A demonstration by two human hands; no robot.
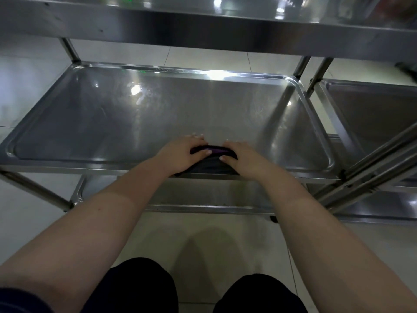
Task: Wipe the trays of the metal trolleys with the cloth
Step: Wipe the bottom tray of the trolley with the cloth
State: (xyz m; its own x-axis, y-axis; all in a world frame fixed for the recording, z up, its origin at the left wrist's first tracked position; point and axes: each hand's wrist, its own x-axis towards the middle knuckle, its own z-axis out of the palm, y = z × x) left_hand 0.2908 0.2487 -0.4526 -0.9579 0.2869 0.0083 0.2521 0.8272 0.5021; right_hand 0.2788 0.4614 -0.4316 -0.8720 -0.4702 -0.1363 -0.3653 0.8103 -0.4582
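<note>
head view: left hand (181,152) and right hand (242,160) grip a dark, purple-edged cloth (212,166) at the near rim of a shiny rectangular steel middle tray (146,114)

the two hands lie side by side on the cloth, which sits at the front edge of the middle tray of a metal trolley, slightly right of its centre, and hangs a little over the front rim. each hand has its fingers bent over the far side of the cloth and its thumb laid across the near side, so the fabric is held and bunched into a low ridge between them. the fingertips (196,136) reach the tray floor just beyond the cloth. the tray floor shows faint streaks and bright reflections of lights. above it runs the flat steel top tray (203,30). below it, a lower steel tray (203,196) shows between the forearms. a second steel trolley (372,116) stands just beside the first, on the right. pale glossy floor tiles (214,245) lie underneath, and the person's knees in dark trousers (135,288) show at the bottom edge.
</note>
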